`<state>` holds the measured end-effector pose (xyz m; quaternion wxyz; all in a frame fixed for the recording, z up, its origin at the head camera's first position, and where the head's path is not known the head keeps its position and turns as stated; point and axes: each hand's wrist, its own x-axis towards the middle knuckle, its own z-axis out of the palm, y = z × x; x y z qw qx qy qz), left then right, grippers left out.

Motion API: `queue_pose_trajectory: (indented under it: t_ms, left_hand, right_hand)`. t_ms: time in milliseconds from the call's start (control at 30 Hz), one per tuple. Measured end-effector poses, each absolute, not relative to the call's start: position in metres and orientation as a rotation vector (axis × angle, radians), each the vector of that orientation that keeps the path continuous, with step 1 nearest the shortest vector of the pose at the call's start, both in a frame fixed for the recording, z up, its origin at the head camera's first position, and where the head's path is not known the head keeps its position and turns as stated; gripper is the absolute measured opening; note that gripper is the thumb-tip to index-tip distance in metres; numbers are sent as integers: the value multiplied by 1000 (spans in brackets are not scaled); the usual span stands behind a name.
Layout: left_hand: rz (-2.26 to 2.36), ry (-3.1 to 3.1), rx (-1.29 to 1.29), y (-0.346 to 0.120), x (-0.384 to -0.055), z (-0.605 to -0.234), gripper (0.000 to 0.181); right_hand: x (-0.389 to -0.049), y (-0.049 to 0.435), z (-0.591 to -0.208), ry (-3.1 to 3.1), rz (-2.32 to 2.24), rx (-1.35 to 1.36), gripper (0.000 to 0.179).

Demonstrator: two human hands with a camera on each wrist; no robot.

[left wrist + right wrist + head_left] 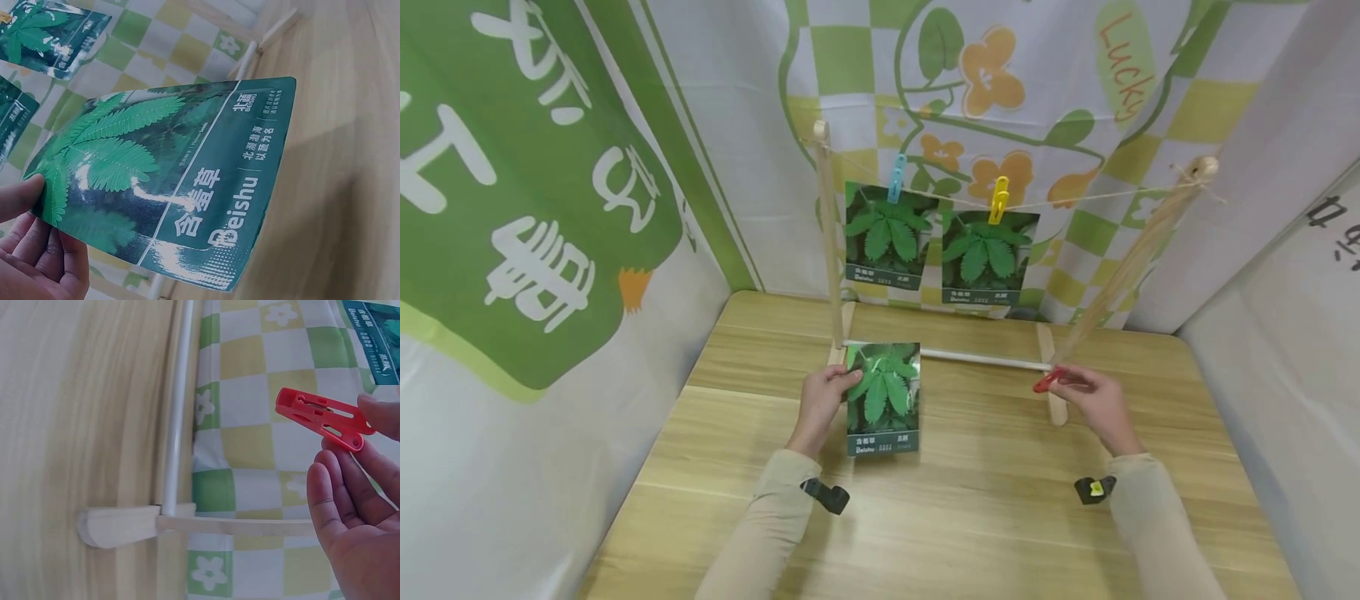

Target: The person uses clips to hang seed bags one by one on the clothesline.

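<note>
My left hand (826,402) pinches a green seed packet (883,400) by its left edge, in front of the rack; the left wrist view shows the thumb on the packet's (144,181) leaf picture. Between thumb and fingers my right hand (1097,404) holds a red clothespin (322,417), near the foot of the rack's right post. Two matching packets hang from a string (1090,198) across the top of the rack. A blue clothespin (897,178) grips the left packet (889,237), and a yellow clothespin (998,200) the right one (988,257).
The rack has a left wooden post (829,242), a slanting right post (1131,258) and a white rod (977,358) low between its feet. It stands at the back of a wooden table (955,517). Behind hangs a checked, flowered curtain (842,62).
</note>
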<state>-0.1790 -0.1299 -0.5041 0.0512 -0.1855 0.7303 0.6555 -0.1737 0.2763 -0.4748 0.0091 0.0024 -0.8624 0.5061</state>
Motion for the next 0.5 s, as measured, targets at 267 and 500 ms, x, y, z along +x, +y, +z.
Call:
queue_pose_trajectory:
  t_ms: [267, 500]
  left_hand:
    - [2064, 2244, -539, -126, -182, -489, 30]
    - [2100, 2295, -485, -123, -183, -478, 28]
  right_hand:
    - [-179, 278, -459, -2635, 1547, 80, 46]
    - [-184, 277, -443, -2639, 1481, 106, 46]
